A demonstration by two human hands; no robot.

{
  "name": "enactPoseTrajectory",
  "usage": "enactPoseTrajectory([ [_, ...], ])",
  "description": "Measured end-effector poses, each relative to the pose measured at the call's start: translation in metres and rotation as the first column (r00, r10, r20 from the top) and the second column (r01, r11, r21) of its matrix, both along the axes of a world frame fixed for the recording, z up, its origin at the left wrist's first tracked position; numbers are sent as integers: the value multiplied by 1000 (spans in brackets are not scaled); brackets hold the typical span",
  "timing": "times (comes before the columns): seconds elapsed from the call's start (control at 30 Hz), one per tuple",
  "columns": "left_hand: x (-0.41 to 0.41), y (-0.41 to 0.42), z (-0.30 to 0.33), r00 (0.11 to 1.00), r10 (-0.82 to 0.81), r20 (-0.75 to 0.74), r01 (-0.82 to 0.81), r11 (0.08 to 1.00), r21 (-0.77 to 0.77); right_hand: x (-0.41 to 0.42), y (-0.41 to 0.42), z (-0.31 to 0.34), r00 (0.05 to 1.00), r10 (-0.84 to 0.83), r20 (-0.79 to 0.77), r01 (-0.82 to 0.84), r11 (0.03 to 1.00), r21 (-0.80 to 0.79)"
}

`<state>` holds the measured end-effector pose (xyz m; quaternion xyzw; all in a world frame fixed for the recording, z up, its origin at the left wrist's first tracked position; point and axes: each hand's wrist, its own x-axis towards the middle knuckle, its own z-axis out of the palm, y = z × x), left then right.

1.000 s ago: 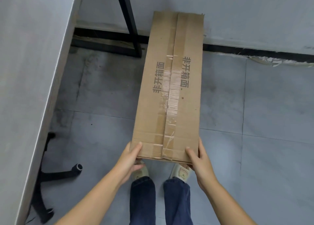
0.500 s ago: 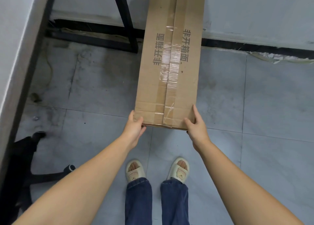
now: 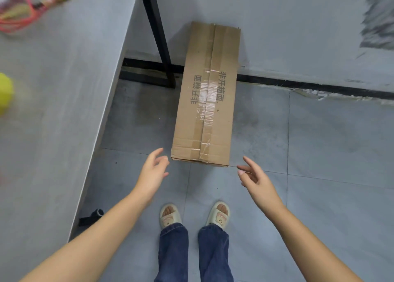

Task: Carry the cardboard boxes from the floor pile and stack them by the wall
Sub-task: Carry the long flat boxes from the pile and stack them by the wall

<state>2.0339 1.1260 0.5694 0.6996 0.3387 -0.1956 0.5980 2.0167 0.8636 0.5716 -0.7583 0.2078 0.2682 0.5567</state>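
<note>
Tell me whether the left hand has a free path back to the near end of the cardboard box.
Probably yes. The left hand is open beside the cardboard box at its near left corner, with only bare floor between them.

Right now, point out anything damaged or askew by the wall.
The skirting strip at the wall's foot right of the cardboard box looks torn and peeling. The box lies slightly skewed; its tape is wrinkled.

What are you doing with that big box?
A person is stacking boxes by the wall. The long cardboard box lies on the floor, its far end at the wall, next to a black table leg. Neither hand holds it: the left hand and right hand hover open near its near end.
</note>
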Motion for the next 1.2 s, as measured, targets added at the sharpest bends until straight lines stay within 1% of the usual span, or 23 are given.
enactPoseTrajectory([
  [0.07, -15, 3, 59, 994, -86, 74, 87, 996, -11, -17, -9, 51, 998, 48, 44, -48, 999, 0],
  [0.2, -52, 7, 150, 955, -224, 196, 235, 971, -37, -52, -24, 135, 987, 115, 109, -119, 992, 31],
  [0.27, -77, 7, 187, 928, -275, 252, 288, 957, -17, -77, -30, 165, 981, 135, 141, -140, 990, 30],
  [0.33, -98, 5, 211, 913, -289, 288, 300, 954, 6, -100, -34, 185, 977, 121, 174, -127, 992, 24],
  [0.4, -115, 1, 223, 919, -243, 310, 259, 966, -10, -121, -37, 198, 976, 85, 203, -91, 996, 17],
  [0.47, -126, -3, 227, 924, -179, 337, 206, 978, -43, -140, -38, 206, 973, 14, 228, -19, 1000, 16],
  [0.53, -133, -7, 228, 919, -176, 353, 205, 978, -47, -157, -40, 211, 970, -67, 235, 65, 998, 17],
  [0.6, -135, -10, 234, 901, -213, 377, 251, 967, -53, -175, -37, 218, 959, -147, 241, 149, 989, 11],
  [0.7, -133, -12, 245, 827, -374, 420, 422, 906, -25, -207, -26, 231, 917, -290, 276, 302, 953, -3],
  [0.77, -133, -11, 253, 753, -484, 445, 539, 842, 3, -235, -16, 237, 864, -401, 306, 421, 907, 1],
  [0.9, -136, -10, 265, 627, -612, 482, 698, 716, 0, -303, 14, 245, 707, -610, 358, 647, 762, 19],
  [1.07, -155, -34, 270, 485, -734, 476, 847, 530, -46, -392, 46, 245, 461, -792, 401, 858, 513, 27],
  [1.13, -168, -53, 275, 401, -775, 489, 901, 431, -57, -425, 59, 247, 354, -834, 424, 915, 403, 29],
  [1.2, -185, -74, 283, 298, -807, 510, 946, 322, -44, -457, 71, 249, 238, -862, 448, 957, 287, 44],
])
